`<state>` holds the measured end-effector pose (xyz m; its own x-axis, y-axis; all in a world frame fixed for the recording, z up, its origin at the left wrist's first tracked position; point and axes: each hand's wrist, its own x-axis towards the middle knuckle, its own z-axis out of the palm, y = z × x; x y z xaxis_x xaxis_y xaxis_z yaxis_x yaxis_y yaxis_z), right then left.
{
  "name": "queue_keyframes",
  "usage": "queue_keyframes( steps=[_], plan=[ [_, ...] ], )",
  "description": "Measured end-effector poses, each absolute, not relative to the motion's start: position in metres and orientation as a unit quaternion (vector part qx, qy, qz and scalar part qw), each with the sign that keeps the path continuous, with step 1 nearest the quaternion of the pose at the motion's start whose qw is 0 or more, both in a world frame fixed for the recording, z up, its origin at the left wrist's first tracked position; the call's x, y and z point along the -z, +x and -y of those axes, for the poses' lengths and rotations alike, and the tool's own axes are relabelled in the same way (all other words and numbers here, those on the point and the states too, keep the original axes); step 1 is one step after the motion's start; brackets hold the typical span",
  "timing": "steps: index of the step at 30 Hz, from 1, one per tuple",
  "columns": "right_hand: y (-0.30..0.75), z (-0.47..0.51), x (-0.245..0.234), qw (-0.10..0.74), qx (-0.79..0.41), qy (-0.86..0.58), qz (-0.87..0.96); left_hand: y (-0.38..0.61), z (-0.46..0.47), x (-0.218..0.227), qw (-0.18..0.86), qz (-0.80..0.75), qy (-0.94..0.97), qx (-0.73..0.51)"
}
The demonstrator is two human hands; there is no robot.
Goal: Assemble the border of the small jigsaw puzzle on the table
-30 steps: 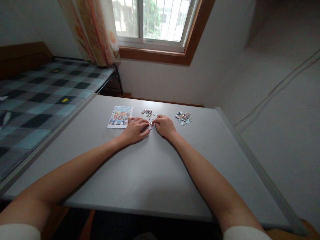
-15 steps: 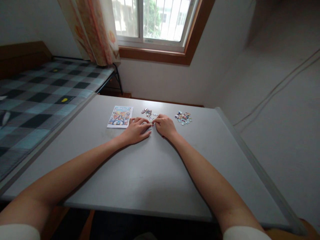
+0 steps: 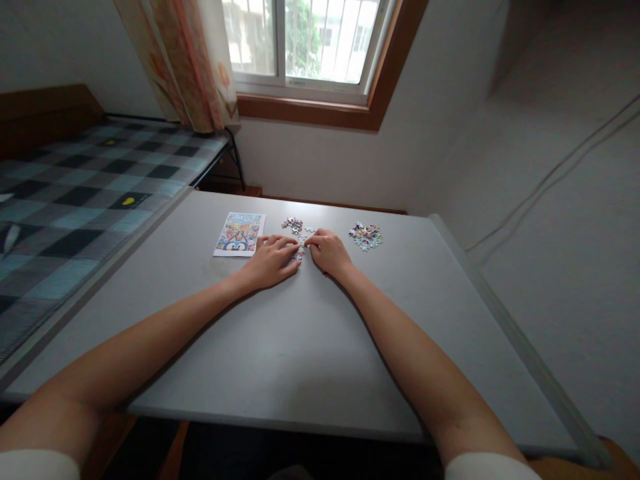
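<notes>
My left hand point(image 3: 273, 261) lies on the tabletop with its fingers stretched out, the tips at the left edge of some small jigsaw puzzle pieces point(image 3: 301, 249). Facing it, my right hand point(image 3: 330, 253) has its fingers curled, thumb and index tips close together at the right side of the same pieces. Whether a piece sits in that pinch is too small to make out. A printed picture sheet point(image 3: 242, 231) lies just beyond my left hand, to its left. Behind the hands is a little heap of darker puzzle pieces point(image 3: 292, 225).
A larger heap of mixed puzzle pieces point(image 3: 367, 235) is on the right of the white table point(image 3: 300, 347). On the left, a bed with a checked cover point(image 3: 90, 180) adjoins the table. A window point(image 3: 300, 40) and curtain point(image 3: 185, 60) are beyond; a wall stands to the right.
My left fingers have drawn back very slightly, showing more of the pieces between the hands. My right hand has hardly moved, and both heaps look the same.
</notes>
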<state>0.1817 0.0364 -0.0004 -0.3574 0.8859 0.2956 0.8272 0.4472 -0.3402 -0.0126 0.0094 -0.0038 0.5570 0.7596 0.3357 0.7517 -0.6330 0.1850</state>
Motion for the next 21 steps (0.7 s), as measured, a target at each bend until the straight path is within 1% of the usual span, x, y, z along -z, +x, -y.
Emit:
queue_keyframes(
  steps=[3, 10, 16, 21],
  plan=[
    [0.1816, -0.0378, 0.0023, 0.235, -0.072, -0.528, 0.813, -0.0127, -0.0098, 0.0043, 0.012, -0.428, 0.884, -0.186],
    [0.1795, -0.0384, 0.0028, 0.236, -0.081, -0.518, 0.818, -0.0119, -0.0103, 0.0037, 0.029, -0.427, 0.884, -0.185],
    [0.1759, -0.0388, 0.0037, 0.237, -0.069, -0.507, 0.826, -0.0119, -0.0116, 0.0052, 0.022, -0.427, 0.883, -0.191],
    [0.1741, -0.0361, 0.0053, 0.295, -0.05, -0.519, 0.801, -0.0125, -0.0102, 0.005, 0.017, -0.444, 0.871, -0.207]
  ],
)
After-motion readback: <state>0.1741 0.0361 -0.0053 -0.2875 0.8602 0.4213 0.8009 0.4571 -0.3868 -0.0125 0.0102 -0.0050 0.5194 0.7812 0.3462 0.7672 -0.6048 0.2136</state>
